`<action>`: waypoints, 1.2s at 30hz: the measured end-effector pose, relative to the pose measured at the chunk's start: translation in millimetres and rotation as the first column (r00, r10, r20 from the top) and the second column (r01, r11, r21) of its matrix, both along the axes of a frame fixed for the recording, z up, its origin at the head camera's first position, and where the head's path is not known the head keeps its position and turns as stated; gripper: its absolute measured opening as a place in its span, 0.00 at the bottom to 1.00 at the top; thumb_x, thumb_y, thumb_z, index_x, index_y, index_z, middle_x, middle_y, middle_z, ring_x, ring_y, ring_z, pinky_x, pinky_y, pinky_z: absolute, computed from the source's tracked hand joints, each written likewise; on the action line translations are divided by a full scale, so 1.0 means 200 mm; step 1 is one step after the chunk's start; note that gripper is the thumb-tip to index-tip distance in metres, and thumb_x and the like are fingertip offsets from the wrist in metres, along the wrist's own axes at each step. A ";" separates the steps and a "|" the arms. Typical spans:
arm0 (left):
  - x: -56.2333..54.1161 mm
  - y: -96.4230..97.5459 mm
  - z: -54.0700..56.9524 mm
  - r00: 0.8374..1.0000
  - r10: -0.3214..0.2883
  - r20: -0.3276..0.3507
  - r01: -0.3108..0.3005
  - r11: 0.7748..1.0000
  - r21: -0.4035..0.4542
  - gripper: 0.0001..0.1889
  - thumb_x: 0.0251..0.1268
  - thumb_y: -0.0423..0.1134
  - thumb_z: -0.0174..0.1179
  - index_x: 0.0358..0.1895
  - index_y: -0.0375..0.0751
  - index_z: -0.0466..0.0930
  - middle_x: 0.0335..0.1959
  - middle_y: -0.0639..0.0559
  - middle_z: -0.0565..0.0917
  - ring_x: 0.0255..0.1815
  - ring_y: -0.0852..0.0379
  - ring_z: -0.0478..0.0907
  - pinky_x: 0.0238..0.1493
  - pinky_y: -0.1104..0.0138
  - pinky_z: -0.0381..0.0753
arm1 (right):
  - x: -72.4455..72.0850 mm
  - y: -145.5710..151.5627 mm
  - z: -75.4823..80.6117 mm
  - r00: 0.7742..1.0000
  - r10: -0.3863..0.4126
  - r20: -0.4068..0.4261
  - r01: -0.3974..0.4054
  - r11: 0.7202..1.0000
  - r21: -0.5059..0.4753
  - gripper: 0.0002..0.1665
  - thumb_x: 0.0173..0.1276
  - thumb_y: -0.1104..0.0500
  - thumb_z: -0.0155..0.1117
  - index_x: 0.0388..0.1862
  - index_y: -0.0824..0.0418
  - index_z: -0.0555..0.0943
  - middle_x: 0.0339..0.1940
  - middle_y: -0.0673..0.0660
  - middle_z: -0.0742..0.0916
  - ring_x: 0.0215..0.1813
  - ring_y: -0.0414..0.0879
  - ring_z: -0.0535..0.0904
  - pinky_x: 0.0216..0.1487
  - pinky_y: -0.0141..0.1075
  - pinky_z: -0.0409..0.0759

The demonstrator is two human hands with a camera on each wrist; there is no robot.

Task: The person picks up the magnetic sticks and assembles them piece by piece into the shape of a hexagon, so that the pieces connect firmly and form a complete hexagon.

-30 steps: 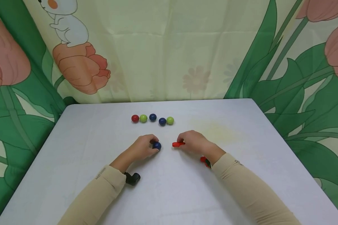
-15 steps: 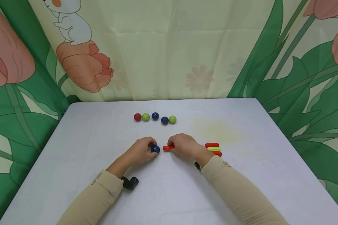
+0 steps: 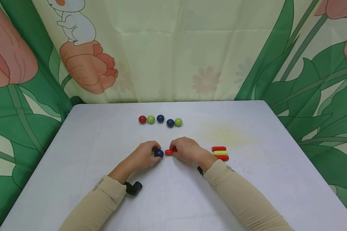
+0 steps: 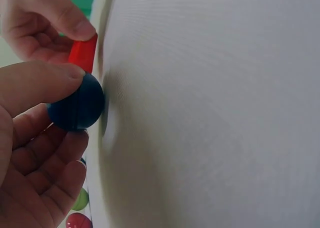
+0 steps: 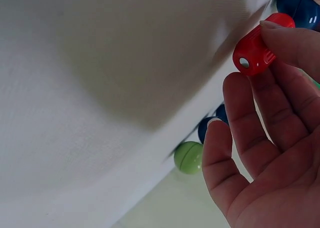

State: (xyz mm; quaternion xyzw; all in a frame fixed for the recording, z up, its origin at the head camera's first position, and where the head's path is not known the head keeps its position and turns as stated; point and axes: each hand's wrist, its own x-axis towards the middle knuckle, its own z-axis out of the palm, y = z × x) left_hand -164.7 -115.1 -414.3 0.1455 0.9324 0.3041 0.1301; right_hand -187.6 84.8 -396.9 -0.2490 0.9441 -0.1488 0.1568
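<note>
My left hand pinches a dark blue ball between thumb and fingers, low over the white table. Facing it, my right hand grips a short red magnetic rod whose free end points at the ball. In the right wrist view the thumb and fingers hold the rod, and a silvery disc shows in its near end. The left wrist view has the rod right behind the ball; whether they touch I cannot tell. A small gap appears between them in the head view.
Toward the back of the table lies a row of balls: red, lime green, two blue, another green. Right of my right wrist lie two red rods and a yellow-green rod. A printed curtain hangs behind.
My right hand has moved left with the red rod, close to the blue ball. The left hand keeps its grip on the ball. The rods beside the right wrist have come into view.
</note>
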 end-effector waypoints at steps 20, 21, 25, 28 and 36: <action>0.01 -0.03 -0.01 0.999 0.011 0.043 -0.011 1.000 0.007 0.22 0.61 0.36 0.71 0.57 0.40 0.78 0.51 0.49 0.80 0.52 0.51 0.76 0.60 0.56 0.77 | 0.01 -0.06 -0.02 0.998 0.067 -0.004 -0.067 0.994 -0.092 0.08 0.69 0.61 0.67 0.46 0.56 0.86 0.38 0.48 0.86 0.43 0.46 0.78 0.52 0.39 0.77; 0.01 -0.03 -0.01 0.999 0.009 0.047 -0.009 1.000 0.011 0.21 0.61 0.36 0.71 0.57 0.40 0.79 0.51 0.49 0.80 0.53 0.51 0.75 0.60 0.55 0.77 | 0.01 -0.06 -0.02 0.998 0.068 -0.003 -0.068 0.993 -0.095 0.08 0.69 0.60 0.67 0.46 0.56 0.86 0.38 0.48 0.86 0.43 0.46 0.78 0.52 0.39 0.77; 0.02 -0.03 -0.01 0.999 0.008 0.050 -0.009 1.000 0.013 0.19 0.62 0.36 0.70 0.56 0.40 0.80 0.52 0.49 0.81 0.55 0.49 0.75 0.62 0.53 0.75 | 0.01 -0.06 -0.03 0.998 0.065 -0.001 -0.064 0.993 -0.099 0.09 0.69 0.61 0.67 0.47 0.56 0.86 0.39 0.49 0.86 0.43 0.46 0.78 0.52 0.39 0.77; 0.03 -0.04 -0.02 0.999 0.022 0.043 -0.022 1.000 0.005 0.19 0.61 0.37 0.71 0.55 0.41 0.81 0.52 0.49 0.81 0.54 0.49 0.75 0.61 0.53 0.76 | 0.01 -0.06 -0.04 0.999 0.050 0.010 -0.049 0.994 -0.094 0.11 0.69 0.61 0.67 0.50 0.57 0.85 0.43 0.50 0.87 0.46 0.47 0.79 0.55 0.40 0.77; 0.07 -0.07 -0.02 0.998 0.051 0.033 -0.051 0.999 -0.007 0.19 0.59 0.37 0.73 0.53 0.41 0.81 0.48 0.50 0.81 0.50 0.51 0.76 0.58 0.53 0.78 | 0.02 -0.04 -0.05 0.999 0.035 0.040 -0.030 0.994 -0.107 0.14 0.70 0.62 0.65 0.53 0.56 0.85 0.48 0.50 0.86 0.50 0.47 0.79 0.61 0.43 0.75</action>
